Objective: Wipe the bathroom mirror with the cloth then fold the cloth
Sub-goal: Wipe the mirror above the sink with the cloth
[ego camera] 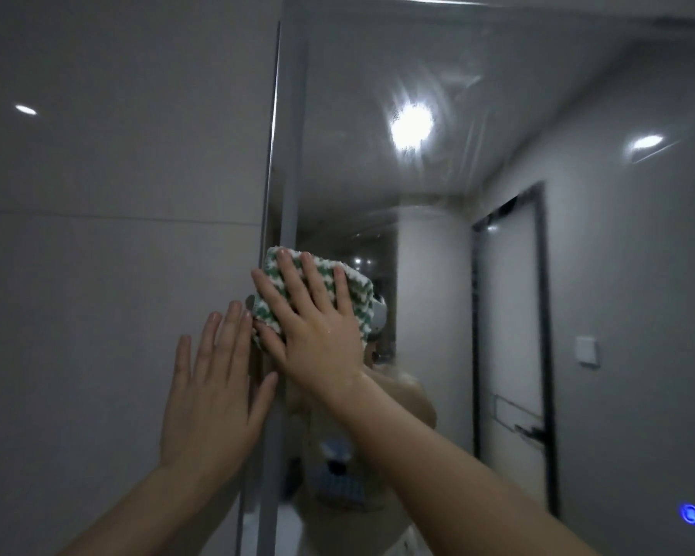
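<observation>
A green-and-white patterned cloth (356, 288) is bunched against the bathroom mirror (478, 174) close to its left edge. My right hand (314, 315) lies flat over the cloth with fingers spread and straight, pressing it to the glass. My left hand (213, 391) is flat with straight fingers on the grey wall beside the mirror's left edge, its thumb reaching toward the frame. Wet streaks show on the upper part of the glass.
Grey tiled wall (109, 234) fills the left side. The mirror reflects a dark-framed door (510, 323), a ceiling light and a person behind my arms. Blue lit touch buttons (691, 514) glow at the mirror's lower right.
</observation>
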The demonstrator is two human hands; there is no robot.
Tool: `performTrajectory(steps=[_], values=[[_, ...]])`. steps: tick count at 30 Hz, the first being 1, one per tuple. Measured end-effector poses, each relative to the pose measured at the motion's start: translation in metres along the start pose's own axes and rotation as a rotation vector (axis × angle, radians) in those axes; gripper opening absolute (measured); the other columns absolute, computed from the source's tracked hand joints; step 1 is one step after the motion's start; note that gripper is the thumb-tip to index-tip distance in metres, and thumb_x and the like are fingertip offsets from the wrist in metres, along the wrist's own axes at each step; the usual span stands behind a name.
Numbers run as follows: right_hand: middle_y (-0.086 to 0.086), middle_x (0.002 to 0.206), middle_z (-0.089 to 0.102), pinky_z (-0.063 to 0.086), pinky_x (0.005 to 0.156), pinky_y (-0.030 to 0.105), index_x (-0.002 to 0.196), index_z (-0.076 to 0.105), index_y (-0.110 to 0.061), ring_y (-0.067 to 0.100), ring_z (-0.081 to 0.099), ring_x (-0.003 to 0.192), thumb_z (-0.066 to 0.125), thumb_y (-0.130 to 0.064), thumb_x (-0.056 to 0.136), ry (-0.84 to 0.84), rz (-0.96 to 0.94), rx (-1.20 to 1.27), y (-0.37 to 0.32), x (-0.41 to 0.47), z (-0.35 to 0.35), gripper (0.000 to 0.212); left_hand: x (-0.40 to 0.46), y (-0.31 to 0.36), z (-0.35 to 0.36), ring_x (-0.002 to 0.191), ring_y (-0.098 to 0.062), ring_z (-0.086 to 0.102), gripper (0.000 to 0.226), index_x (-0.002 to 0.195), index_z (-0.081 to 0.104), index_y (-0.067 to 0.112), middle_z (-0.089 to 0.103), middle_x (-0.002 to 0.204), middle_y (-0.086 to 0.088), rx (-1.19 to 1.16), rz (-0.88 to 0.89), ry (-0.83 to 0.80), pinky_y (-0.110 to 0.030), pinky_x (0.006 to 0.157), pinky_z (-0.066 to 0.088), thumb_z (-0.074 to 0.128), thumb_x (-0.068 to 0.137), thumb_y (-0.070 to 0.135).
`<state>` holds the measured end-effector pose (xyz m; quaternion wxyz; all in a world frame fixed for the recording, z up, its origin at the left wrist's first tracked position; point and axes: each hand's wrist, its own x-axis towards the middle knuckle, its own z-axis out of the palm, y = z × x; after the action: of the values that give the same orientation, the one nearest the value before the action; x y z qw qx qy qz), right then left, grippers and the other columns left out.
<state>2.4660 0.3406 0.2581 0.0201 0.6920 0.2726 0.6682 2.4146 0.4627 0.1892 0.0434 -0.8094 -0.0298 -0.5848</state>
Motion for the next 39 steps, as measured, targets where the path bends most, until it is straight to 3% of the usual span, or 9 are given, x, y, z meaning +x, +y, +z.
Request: performTrajectory(steps=[6,9,14,21,29,33,39], values=[[0.003,0.154,0.03,0.016,0.114,0.051,0.144,0.039,-0.029,0.025,0.025,0.142,0.036,-0.049,0.094,-0.015,-0.016,-0.021,0.056,0.032,-0.014,0.054,0.038,0.035,-0.007,0.143,-0.026,0.017,0.071,0.148,0.017,0.005,0.018,0.156,-0.012,-0.006,0.021,0.076,-0.044,0.115,0.006,0.016,0.095,0.052],[0.003,0.156,0.025,0.008,0.115,0.05,0.146,0.033,-0.03,0.025,0.021,0.144,0.028,-0.051,0.094,-0.034,0.032,-0.067,0.093,0.049,-0.026,0.057,0.059,0.054,-0.011,0.142,-0.024,0.015,0.071,0.148,0.023,0.006,0.019,0.156,-0.011,-0.005,0.043,0.097,-0.041,0.114,0.001,0.019,0.094,0.052],[-0.004,0.16,-0.001,-0.012,0.115,0.042,0.15,0.009,-0.037,0.017,-0.005,0.147,0.02,-0.055,0.097,-0.065,0.171,-0.092,0.167,0.064,-0.051,0.057,0.09,0.09,-0.012,0.141,-0.025,0.017,0.067,0.147,0.027,0.008,0.024,0.154,-0.012,-0.029,0.089,0.143,-0.042,0.114,0.004,0.022,0.095,0.05],[-0.005,0.16,-0.002,-0.008,0.118,0.043,0.15,0.007,-0.04,0.015,-0.006,0.146,0.019,-0.055,0.098,0.018,0.429,-0.068,0.241,0.06,-0.071,0.055,0.117,0.124,-0.006,0.142,-0.022,0.015,0.066,0.149,0.017,0.011,0.019,0.155,-0.01,-0.111,0.078,0.182,-0.043,0.113,0.008,0.019,0.096,0.05],[0.002,0.159,-0.009,-0.012,0.116,0.049,0.151,0.003,-0.032,0.024,-0.012,0.146,0.016,-0.05,0.099,0.048,0.666,-0.023,0.203,0.1,-0.065,0.057,0.161,0.095,-0.016,0.144,-0.016,0.003,0.063,0.149,0.009,0.025,0.006,0.157,-0.001,-0.206,0.112,0.243,-0.038,0.116,-0.004,0.013,0.093,0.055],[0.004,0.16,-0.007,-0.012,0.115,0.049,0.152,0.007,-0.031,0.025,-0.011,0.146,0.018,-0.05,0.099,0.038,0.514,-0.006,0.157,0.151,-0.052,0.057,0.183,0.057,-0.026,0.144,-0.02,0.014,0.067,0.15,0.018,0.021,0.014,0.158,-0.002,-0.164,0.077,0.253,-0.044,0.115,0.003,0.011,0.092,0.052],[0.006,0.16,0.0,-0.011,0.115,0.051,0.151,0.015,-0.028,0.027,-0.005,0.146,0.022,-0.047,0.099,0.044,0.35,-0.003,0.096,0.204,-0.032,0.056,0.189,0.016,-0.021,0.135,-0.029,0.036,0.062,0.14,0.043,0.009,0.039,0.148,-0.01,-0.068,0.249,0.279,-0.045,0.109,0.015,0.027,0.092,0.044]])
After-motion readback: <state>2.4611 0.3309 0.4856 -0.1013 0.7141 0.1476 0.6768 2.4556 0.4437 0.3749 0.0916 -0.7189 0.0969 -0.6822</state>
